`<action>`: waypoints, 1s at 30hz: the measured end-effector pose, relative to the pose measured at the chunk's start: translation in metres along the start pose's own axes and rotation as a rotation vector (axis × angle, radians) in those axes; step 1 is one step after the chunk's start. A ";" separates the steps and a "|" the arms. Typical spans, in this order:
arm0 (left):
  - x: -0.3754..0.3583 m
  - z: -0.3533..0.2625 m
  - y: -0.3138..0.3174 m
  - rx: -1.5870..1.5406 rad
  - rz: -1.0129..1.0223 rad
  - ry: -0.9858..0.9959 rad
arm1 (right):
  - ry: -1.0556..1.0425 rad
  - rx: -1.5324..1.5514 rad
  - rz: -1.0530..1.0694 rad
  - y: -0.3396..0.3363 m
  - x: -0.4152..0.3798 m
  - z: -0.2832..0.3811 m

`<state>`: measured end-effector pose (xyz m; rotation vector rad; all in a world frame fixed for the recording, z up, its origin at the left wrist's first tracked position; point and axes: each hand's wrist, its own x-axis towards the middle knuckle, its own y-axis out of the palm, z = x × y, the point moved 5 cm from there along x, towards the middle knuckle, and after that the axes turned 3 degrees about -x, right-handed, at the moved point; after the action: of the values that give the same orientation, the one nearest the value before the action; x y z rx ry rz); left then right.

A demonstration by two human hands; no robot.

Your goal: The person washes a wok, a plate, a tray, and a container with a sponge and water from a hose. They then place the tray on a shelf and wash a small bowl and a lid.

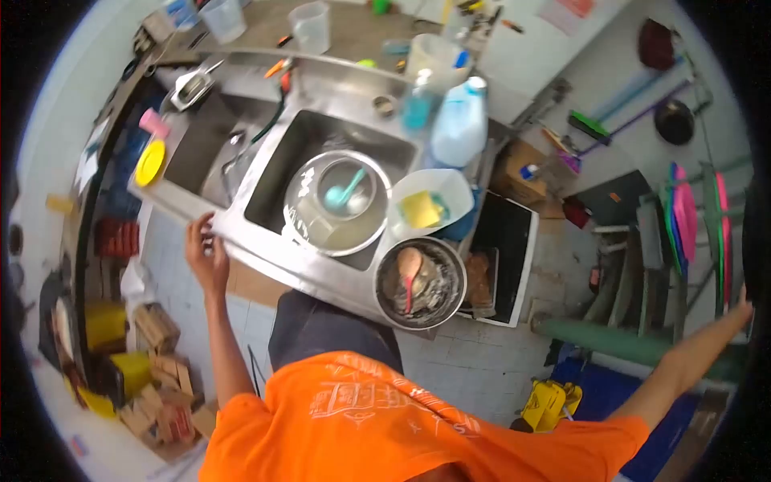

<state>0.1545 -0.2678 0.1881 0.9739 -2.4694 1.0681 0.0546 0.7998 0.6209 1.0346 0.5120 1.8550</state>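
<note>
My left hand (206, 255) is at the front edge of the steel sink (269, 255), fingers loosely bent and apart, with nothing visible in them. Far out to the right, my right hand (746, 308) reaches to the dark border of the view beside pink and green hanging items (721, 233); its fingers are mostly hidden. In the sink basin sits a large metal bowl (301, 229) of cloudy water, holding a smaller bowl and a teal spoon (347, 193). A dirty pot (384, 301) with a red-handled wooden spoon (409, 269) stands at the sink's right front corner.
Behind the pot is a plastic tub (456, 191) with a yellow sponge (419, 210). A large jug (459, 124) and a blue soap bottle (417, 108) stand farther back. Cardboard boxes (157, 325) lie on the floor at left; a green pipe-like bar (598, 336) crosses at right.
</note>
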 end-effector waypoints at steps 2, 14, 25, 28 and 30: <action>-0.002 0.009 0.000 0.007 0.009 -0.016 | 0.003 -0.016 0.052 -0.008 0.009 -0.003; 0.011 0.087 0.070 -0.134 0.391 -0.136 | 0.696 -0.404 1.005 0.066 -0.538 -0.116; 0.039 0.178 0.140 -0.431 0.989 -0.106 | 1.674 -0.775 1.009 -0.132 -1.095 -0.422; 0.057 0.205 0.130 -0.367 1.063 -0.158 | 1.200 -1.614 1.243 -0.198 -1.175 -0.488; 0.071 0.223 0.120 -0.340 1.081 -0.219 | 1.309 -1.557 0.749 -0.239 -1.219 -0.505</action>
<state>0.0231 -0.4029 0.0046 -0.4673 -3.2456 0.7043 0.0341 -0.1054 -0.3687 -1.2540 -0.7620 2.4530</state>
